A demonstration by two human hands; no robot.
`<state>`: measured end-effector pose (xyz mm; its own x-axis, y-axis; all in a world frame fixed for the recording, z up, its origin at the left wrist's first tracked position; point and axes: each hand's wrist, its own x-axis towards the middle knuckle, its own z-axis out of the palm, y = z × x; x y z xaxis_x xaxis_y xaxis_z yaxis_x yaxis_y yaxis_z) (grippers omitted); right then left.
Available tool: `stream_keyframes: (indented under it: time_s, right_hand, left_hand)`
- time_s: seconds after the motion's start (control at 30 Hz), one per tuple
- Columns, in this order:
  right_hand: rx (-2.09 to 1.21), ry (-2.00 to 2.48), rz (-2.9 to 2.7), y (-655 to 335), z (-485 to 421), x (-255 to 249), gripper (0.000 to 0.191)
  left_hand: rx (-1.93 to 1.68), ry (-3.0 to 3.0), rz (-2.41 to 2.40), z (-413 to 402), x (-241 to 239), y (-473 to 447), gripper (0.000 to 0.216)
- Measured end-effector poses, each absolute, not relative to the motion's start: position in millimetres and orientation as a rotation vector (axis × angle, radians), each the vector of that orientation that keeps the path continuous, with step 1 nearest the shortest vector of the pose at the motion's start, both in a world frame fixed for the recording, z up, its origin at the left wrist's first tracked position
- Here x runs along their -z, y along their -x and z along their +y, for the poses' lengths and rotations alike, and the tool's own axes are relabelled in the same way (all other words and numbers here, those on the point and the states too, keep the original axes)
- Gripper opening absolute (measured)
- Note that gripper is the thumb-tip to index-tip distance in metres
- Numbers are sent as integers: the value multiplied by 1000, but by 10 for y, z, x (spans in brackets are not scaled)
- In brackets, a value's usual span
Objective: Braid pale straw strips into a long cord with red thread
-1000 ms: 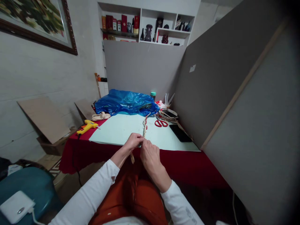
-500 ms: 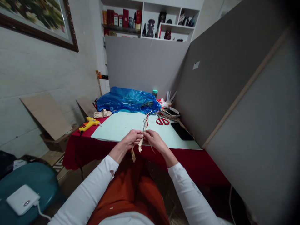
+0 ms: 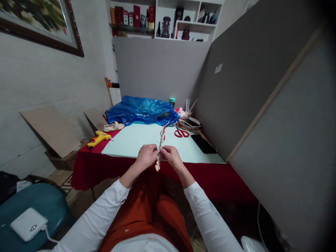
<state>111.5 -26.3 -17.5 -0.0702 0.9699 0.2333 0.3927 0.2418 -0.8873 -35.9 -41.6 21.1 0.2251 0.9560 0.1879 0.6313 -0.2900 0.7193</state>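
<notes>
- Since the earlier frame, the left hand (image 3: pixel 147 155) has turned knuckles-up, and fewer loose ends dangle between it and the right hand (image 3: pixel 172 155).
- Bench (image 3: pixel 183 178): red-clothed; carries the pale mat (image 3: pixel 131 147), probably laid to protect the cloth.
- Blue plastic (image 3: pixel 141 110): heaped along the far edge, likely to keep it out of the way.
- Plaited strip (image 3: pixel 161 140): runs from the hands out over the mat; fingertips of both hands pinch its near end from opposite sides, apparently for control; one tail hangs below.
- Glue gun (image 3: pixel 99 139), left; scissors (image 3: pixel 181 133), right: presumably kept within reach.
</notes>
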Motion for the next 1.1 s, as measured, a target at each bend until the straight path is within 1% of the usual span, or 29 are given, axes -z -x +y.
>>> stream_keyframes:
  time_s: [0.07, 0.2, 0.27, 0.33, 0.43, 0.5, 0.53, 0.6, 0.67, 0.8, 0.93, 1.1]
  right_hand:
    - [-866, 1258, -1576, -1104, -259, 190, 27]
    - [-1054, 1154, -1480, -1128, -263, 207, 25]
    - [-1142, 1100, -1428, -1149, -266, 209, 27]
    - [-1196, 1057, -1381, -1166, -267, 204, 29]
    - [-1244, 1011, -1341, -1174, -280, 177, 29]
    - [-1268, 989, -1333, -1169, -305, 146, 28]
    - [-1277, 982, -1334, -1165, -323, 129, 28]
    - [-1289, 970, -1346, -1158, -367, 101, 26]
    - [-1294, 967, -1373, -1157, -411, 88, 24]
    - [-1248, 1005, -1439, -1180, -427, 140, 23]
    - [-1144, 1120, -1479, -1191, -342, 252, 18]
    - [-934, 1274, -1620, -1207, -347, 253, 7]
  left_hand:
    - [-861, -2063, 1531, -491, -191, 251, 12]
    - [-853, -2116, 1577, -667, -95, 7, 29]
    - [-859, -2110, 1571, -741, -71, -57, 34]
    - [-872, -2087, 1551, -780, -89, -36, 31]
    - [-908, -2021, 1502, -720, -187, 144, 10]
    - [-946, -1943, 1463, -588, -255, 286, 22]
    - [-962, -1898, 1426, -504, -273, 337, 23]
    - [-945, -1812, 1296, -331, -262, 373, 15]
    - [-866, -1733, 1142, -194, -197, 328, 12]
    - [-750, -1601, 955, -89, -54, 188, 19]
    - [-692, -1538, 954, -83, -23, 172, 19]
    - [-701, -1526, 1050, -69, -5, 213, 28]
